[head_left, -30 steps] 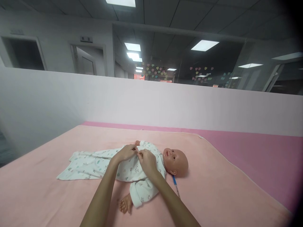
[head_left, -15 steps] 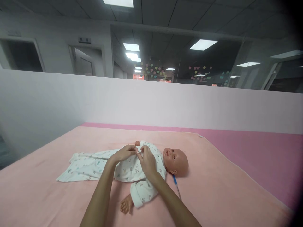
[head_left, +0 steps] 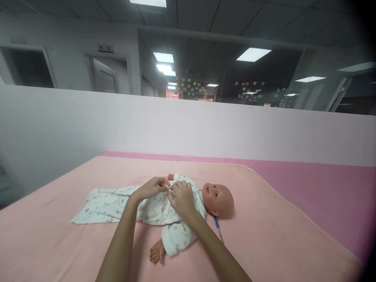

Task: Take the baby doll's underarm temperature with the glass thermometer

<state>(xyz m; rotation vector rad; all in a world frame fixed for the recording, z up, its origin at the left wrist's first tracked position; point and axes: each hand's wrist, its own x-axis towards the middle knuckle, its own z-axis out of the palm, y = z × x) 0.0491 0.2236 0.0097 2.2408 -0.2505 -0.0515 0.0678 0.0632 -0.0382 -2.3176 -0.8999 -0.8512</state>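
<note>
A baby doll [head_left: 222,201] lies on its back with its head to the right. It wears a white printed romper [head_left: 157,213]. Over the chest, my left hand [head_left: 152,188] pinches one part of a thin white tie [head_left: 169,189] between thumb and fingers. My right hand [head_left: 182,199] is close beside it, its bent fingers closed on the same tie. Both hands hide part of the doll's chest, and how the tie is looped cannot be made out. The near sleeve and the doll's hand [head_left: 157,252] stick out toward me.
The doll lies on a peach blanket [head_left: 282,235] spread over a pink mat [head_left: 317,192]. A thin blue-tipped stick [head_left: 217,222], partly hidden by my right forearm, lies near the doll's head. Behind the mat rises a white padded wall [head_left: 188,127].
My left hand has drawn slightly left, away from the right one. My right hand's fingers have curled further in over the tie. The doll lies as before.
</note>
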